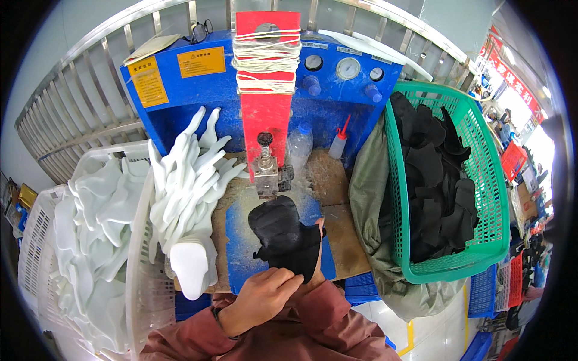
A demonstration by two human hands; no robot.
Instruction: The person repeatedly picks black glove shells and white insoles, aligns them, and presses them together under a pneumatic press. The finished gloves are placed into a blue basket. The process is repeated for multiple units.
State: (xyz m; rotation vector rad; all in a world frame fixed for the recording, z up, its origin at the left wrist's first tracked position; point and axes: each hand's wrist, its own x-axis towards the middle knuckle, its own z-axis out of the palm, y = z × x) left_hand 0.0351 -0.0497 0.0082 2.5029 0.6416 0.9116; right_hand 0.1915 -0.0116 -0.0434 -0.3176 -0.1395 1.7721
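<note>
Below the red press head [267,108], both hands clamp the black piece [282,236], long axis pointing toward it; left hand [260,298] nearer, right hand [317,236] mostly hidden

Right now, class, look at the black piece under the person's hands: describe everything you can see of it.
The black piece is a matte, soft-looking sheet, like leather or fabric, with a rounded top and a flared lower end. It lies on the blue work plate just below the machine's metal head. The left hand pinches its lower edge; the right hand shows only at its right edge, mostly hidden beneath it.
</note>
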